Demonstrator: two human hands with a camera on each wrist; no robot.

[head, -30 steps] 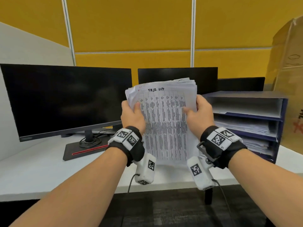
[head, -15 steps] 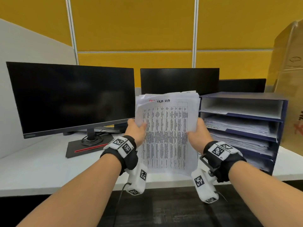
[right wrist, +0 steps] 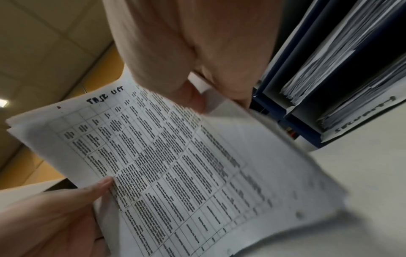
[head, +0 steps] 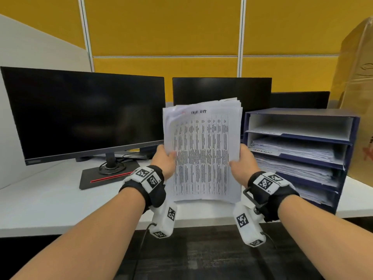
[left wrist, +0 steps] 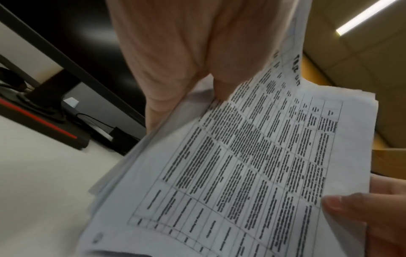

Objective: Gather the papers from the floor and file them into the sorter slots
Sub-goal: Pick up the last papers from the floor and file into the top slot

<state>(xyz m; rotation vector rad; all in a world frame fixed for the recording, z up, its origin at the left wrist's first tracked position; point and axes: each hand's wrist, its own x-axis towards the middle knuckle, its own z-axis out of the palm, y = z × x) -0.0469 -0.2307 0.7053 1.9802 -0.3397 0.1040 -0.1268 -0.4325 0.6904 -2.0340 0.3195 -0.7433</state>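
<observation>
I hold a stack of white papers (head: 201, 154) upright over the desk's front edge; its top sheet is a printed table headed "TASK LIST". My left hand (head: 164, 161) grips the stack's left edge, thumb on the front. On the other side my right hand (head: 240, 160) grips the right edge the same way. Both wrist views show the stack (left wrist: 252, 165) (right wrist: 175, 165) close up, with the thumbs on the sheet. The dark blue paper sorter (head: 298, 154) stands on the desk just right of the stack; its lower slots hold paper piles and its top slot holds little.
The white desk (head: 50, 203) carries a large black monitor (head: 86, 112) on a stand at the left and a second monitor (head: 220, 93) behind the papers. A brown cardboard box (head: 357, 98) stands right of the sorter. Yellow partition panels back the desk.
The stack came down from in front of the monitors to just above the desk, still upright. Both hands keep their grip on its edges.
</observation>
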